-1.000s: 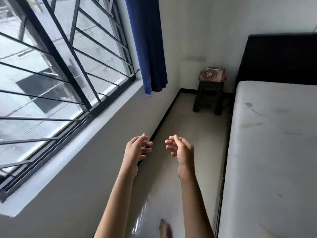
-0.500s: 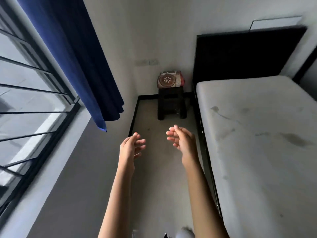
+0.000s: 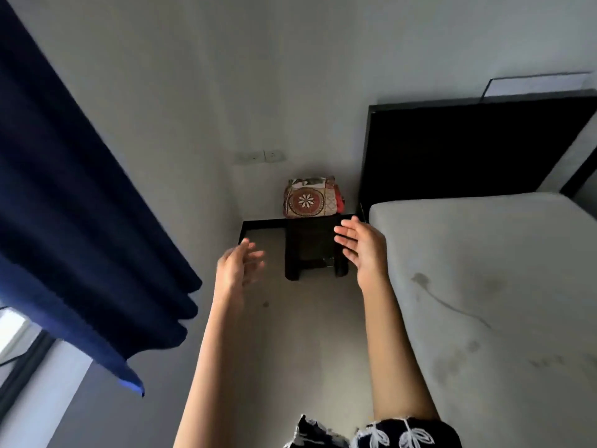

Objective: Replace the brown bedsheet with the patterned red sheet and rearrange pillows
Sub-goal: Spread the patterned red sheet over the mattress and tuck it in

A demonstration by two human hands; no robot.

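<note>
A person is reaching both bare arms forward down a narrow strip of floor (image 3: 307, 334) between a wall and a bed. The left hand (image 3: 237, 270) and right hand (image 3: 363, 250) are both hanging in the air with fingers (image 3: 347, 229) spread and relaxed, holding nothing. The left hand is blurred.

Just beyond the fingertips, and between the two hands, a folded patterned red sheet (image 3: 311, 198) is sitting on a small dark stool (image 3: 315, 247) in the corner. To the right of the right hand, the mattress (image 3: 484, 270) is lying bare and stained below a dark headboard (image 3: 468, 147). No pillows are showing.

The bundle is looking soft, light and floppy, so it will likely sag and unfold if pinched at one corner. Sliding the fingers under both sides and lifting it as a block is probably the safest hold.
</note>
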